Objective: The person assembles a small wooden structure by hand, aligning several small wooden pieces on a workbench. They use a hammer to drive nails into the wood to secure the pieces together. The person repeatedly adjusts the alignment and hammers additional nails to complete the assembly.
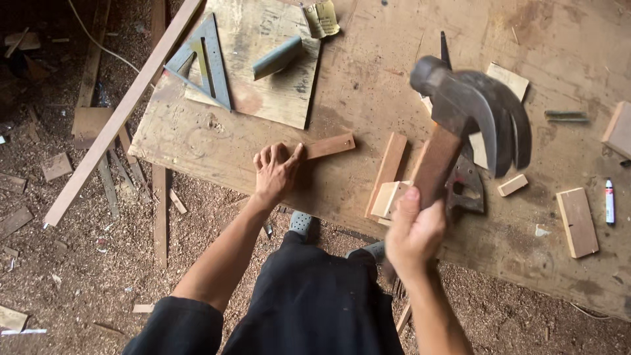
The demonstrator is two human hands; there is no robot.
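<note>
**Hammer raised at right, strip pinned at left centre**

While the left hand (276, 172) presses flat, fingers spread, on the near end of a narrow reddish-brown wooden strip (327, 146), the right hand (413, 231) is wrapped tight around the brown wooden handle of a dark steel claw hammer (470, 115). That hammer fills the right centre of the frame, head up and blurred, well above the worn plywood surface (368, 79).

The strip lies left of the hammer, just above and right of the left hand. Its long axis runs from the hand's fingertips up and to the right, ending near the middle of the frame. So the strip is touching the left hand and well apart from the right hand, toward the left of it.

Between the two hands stands a cluster of pale wooden offcuts (389, 190), near the right hand's thumb. Further off, in the upper left, a grey metal triangular square (202, 62) rests on a square plywood panel (276, 98). At the far right edge lies a white marker pen (609, 202).
</note>
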